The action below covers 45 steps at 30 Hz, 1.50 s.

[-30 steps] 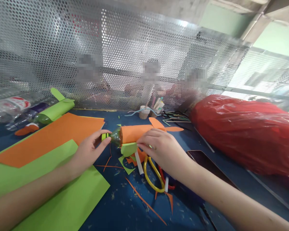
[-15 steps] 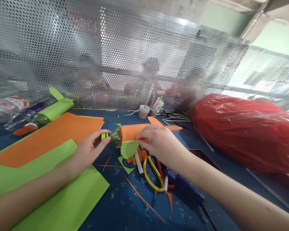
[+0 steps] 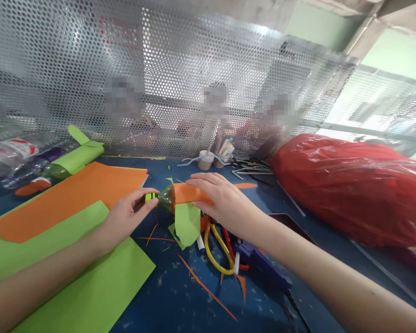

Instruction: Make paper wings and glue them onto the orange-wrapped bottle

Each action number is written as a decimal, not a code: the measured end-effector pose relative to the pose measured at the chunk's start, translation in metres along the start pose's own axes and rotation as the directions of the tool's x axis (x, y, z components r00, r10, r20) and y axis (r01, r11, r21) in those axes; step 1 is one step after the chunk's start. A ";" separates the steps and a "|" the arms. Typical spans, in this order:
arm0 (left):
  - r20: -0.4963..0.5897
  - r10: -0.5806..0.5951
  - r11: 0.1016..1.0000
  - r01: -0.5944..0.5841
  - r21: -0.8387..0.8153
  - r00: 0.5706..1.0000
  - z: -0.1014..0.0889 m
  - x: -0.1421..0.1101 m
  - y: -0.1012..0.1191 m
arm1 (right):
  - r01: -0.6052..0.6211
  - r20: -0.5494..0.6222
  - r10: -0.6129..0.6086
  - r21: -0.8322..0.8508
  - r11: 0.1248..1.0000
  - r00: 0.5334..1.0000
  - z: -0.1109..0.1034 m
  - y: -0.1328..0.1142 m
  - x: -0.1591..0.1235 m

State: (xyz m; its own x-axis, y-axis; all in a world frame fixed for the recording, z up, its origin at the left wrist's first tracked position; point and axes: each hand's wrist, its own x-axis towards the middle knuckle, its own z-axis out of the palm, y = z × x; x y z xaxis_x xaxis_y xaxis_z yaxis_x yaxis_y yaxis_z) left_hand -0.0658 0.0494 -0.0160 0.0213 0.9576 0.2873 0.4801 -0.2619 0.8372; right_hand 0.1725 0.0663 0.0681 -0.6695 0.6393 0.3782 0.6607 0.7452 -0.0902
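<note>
A green plastic bottle lies on its side, its body wrapped in orange paper. My left hand pinches its yellow-green cap between thumb and fingers. Across the wrapped body rests my right hand, fingers over the top and thumb on the near side. A rounded light green paper flap hangs from the bottle's near side. Beyond my right hand an orange paper strip sticks out; the bottle's far end is hidden by that hand.
Yellow-handled scissors and a blue glue gun lie close by, among paper scraps. Orange sheets and green sheets cover the left. Further off are a green-wrapped bottle, cups of pens and a red plastic bag.
My right hand has gone from pinching at the green flap's edge to lying over the wrapped bottle. The green flap now hangs lower and shows more fully. My left hand stays at the cap.
</note>
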 end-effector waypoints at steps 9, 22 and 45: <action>-0.009 0.009 0.998 -0.008 0.068 1.000 0.000 0.002 -0.002 | -0.055 0.093 0.054 0.003 0.998 0.994 0.006 0.002 0.000; -0.045 0.102 0.991 -0.097 0.091 0.994 0.003 0.001 -0.007 | -0.020 -0.027 0.020 0.001 1.000 0.999 0.019 0.001 0.006; -0.034 0.088 0.991 -0.084 0.102 0.996 0.003 -0.003 -0.001 | -0.020 0.074 0.024 -0.060 0.998 0.997 0.021 0.004 0.006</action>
State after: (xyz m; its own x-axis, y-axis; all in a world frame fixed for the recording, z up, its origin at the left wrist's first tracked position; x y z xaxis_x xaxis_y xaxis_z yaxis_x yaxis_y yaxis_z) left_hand -0.0637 0.0473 -0.0186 0.0334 0.9261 0.3758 0.5637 -0.3280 0.7581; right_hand 0.1638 0.0766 0.0503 -0.6766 0.6694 0.3070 0.6930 0.7197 -0.0419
